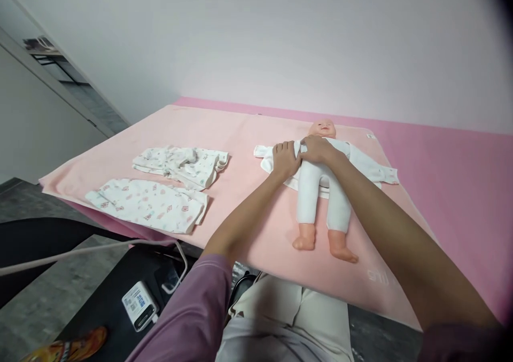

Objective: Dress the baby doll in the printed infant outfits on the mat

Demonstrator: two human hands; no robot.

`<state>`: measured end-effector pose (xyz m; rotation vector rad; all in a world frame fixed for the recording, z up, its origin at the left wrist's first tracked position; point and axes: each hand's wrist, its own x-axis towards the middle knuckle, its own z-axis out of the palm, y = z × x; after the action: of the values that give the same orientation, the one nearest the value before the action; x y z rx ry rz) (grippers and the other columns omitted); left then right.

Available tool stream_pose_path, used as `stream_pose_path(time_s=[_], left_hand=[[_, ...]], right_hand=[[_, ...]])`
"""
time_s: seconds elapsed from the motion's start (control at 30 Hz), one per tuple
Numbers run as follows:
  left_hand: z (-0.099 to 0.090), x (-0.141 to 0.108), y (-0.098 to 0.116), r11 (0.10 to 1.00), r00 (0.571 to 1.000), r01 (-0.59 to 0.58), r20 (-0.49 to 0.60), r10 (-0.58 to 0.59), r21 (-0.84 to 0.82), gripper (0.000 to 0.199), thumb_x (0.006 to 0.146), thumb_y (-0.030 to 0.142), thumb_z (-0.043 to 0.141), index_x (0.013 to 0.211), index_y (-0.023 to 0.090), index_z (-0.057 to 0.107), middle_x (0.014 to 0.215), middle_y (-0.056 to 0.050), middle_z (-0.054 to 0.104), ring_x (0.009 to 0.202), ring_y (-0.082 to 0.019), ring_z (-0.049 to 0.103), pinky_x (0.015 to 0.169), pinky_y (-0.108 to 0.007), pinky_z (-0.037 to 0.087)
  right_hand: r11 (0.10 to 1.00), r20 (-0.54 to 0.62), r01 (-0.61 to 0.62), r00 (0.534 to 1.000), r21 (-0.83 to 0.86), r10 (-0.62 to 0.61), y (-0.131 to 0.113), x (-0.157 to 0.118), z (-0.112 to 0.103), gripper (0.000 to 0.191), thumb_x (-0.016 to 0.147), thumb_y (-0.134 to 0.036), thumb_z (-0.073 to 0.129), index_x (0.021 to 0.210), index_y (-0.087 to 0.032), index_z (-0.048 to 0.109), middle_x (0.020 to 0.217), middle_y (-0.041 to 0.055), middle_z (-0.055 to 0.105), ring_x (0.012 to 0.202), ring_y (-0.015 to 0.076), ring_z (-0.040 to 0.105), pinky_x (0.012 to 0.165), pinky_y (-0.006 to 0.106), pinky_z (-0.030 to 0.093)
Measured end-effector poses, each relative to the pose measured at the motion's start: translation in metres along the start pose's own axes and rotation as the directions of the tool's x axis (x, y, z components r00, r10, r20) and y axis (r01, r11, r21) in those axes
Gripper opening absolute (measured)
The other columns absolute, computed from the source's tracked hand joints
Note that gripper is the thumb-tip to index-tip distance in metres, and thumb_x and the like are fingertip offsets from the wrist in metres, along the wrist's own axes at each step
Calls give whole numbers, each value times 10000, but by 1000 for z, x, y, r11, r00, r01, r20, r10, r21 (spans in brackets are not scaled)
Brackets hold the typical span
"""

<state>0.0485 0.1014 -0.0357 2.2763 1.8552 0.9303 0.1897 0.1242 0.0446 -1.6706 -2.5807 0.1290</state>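
Observation:
A baby doll (308, 191) in white leggings lies on its back, head toward the wall, on a light pink cloth (240, 218). Beneath and around its upper body is a small white top (366, 164), one sleeve spread to the right. My left hand (285, 159) is at the doll's left-hand side in the picture, fingers closed on the white top. My right hand (316, 149) lies across the doll's chest, its fingers bent around the top's edge near my left hand. The fingertips of both hands are partly hidden in the fabric.
Two folded printed baby garments, one farther back (184, 164) and one nearer (148, 204), lie on the left of the cloth. A white power bank (139, 305) with a cable rests on a black seat at lower left. A pale wall (280, 47) stands behind.

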Motion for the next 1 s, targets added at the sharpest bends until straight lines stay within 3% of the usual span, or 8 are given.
stream_pose_path(time_s=[0.1,0.23,0.37,0.47,0.63,0.77,0.9,1.0], left_hand=[[10,3,-9,1000,998,-24,-49,25,16,420,1073,351,395,1418,195,578,1380,-212,638,1297,-400,522,1163,-564,321],[10,5,-18,996,997,-43,-64,48,77,406,1085,254,344,1392,165,594,1327,-193,662,1228,-372,555,1111,-518,356],[8,5,-16,993,997,-46,-56,52,111,366,1091,243,348,1335,161,609,1268,-179,682,1202,-353,569,1096,-483,367],[5,5,-13,995,999,14,-51,-9,102,339,1103,241,331,1289,202,611,1243,-140,696,1216,-315,581,1119,-442,359],[-2,5,-10,987,986,158,-50,-157,8,368,1133,304,278,1167,221,635,1218,-112,731,1204,-285,612,1111,-422,384],[-7,6,-13,956,967,248,-22,-254,-157,392,1133,334,283,1148,233,662,1185,-112,750,1249,-296,620,1116,-435,393],[-9,8,-18,926,947,313,4,-320,-211,455,1133,338,236,1118,245,682,1158,-113,758,1253,-299,632,1100,-443,418],[-8,9,-19,919,945,322,15,-327,-227,474,1125,336,230,1079,231,689,1168,-127,760,1277,-311,619,1134,-469,406]], right_hand=[[998,25,17,1000,-56,-15,0,6,1,465,848,-370,669,1241,-128,730,1328,202,714,1204,382,667,957,432,521],[993,45,-14,999,-115,19,-5,17,5,528,798,-366,725,1262,-113,720,1309,211,720,1170,367,675,946,414,495],[981,-57,-111,993,-157,103,-15,22,17,490,801,-286,709,1247,-85,699,1283,230,717,1230,367,633,1056,439,417],[982,-186,-150,974,-118,127,-16,20,27,435,824,-264,676,1217,-78,690,1264,242,713,1250,383,598,1075,470,384],[985,-380,-101,913,139,148,9,11,31,389,728,-320,747,1068,-135,711,1125,176,749,1158,371,615,1058,475,409],[907,-468,-37,847,420,252,43,-1,25,384,639,-283,773,999,-170,700,1102,131,753,1071,324,646,1002,443,476],[772,-477,0,786,635,393,73,-19,17,425,627,-312,768,1028,-189,699,1138,104,739,1055,302,640,963,436,502],[706,-441,10,788,708,430,83,-28,12,447,620,-328,771,1041,-193,704,1162,92,733,1059,292,645,982,442,500]])
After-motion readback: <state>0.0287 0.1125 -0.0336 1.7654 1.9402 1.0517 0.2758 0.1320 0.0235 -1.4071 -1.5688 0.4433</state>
